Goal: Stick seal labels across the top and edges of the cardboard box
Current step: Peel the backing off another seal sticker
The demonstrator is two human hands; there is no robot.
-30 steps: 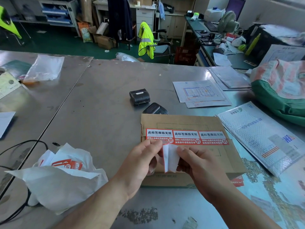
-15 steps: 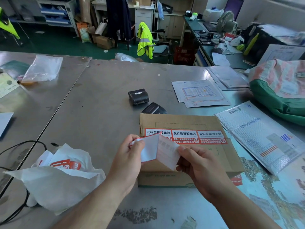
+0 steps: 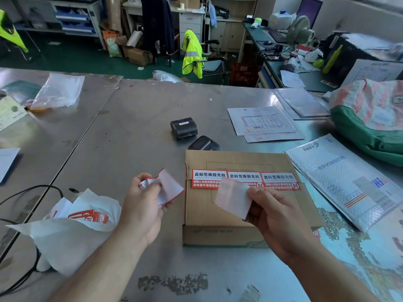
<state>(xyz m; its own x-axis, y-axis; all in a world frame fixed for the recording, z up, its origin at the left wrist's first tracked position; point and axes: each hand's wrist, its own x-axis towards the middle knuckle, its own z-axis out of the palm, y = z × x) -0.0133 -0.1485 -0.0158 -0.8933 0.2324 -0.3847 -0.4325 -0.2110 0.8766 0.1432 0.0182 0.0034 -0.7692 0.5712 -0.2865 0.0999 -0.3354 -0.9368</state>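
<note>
A flat cardboard box (image 3: 239,212) lies on the steel table in front of me. A row of three red-and-white seal labels (image 3: 245,177) is stuck across its top seam. My left hand (image 3: 141,208), left of the box, pinches a partly crumpled white piece with a red edge (image 3: 169,188). Over the box's top, my right hand (image 3: 277,216) holds a pale rectangular sheet (image 3: 233,198) by its right side; faint pink shows through it. The two pieces are apart.
A white bag (image 3: 61,238) with red labels (image 3: 91,216) in it lies at the left, by a black cable (image 3: 21,192). Two black handheld printers (image 3: 183,128) sit behind the box. A bubble mailer (image 3: 349,184), papers (image 3: 261,120) and a green sack (image 3: 370,127) lie at the right.
The folded white piece held together in both hands has come apart into two. My left hand moved left with the red-edged piece; the right keeps the pale sheet over the box.
</note>
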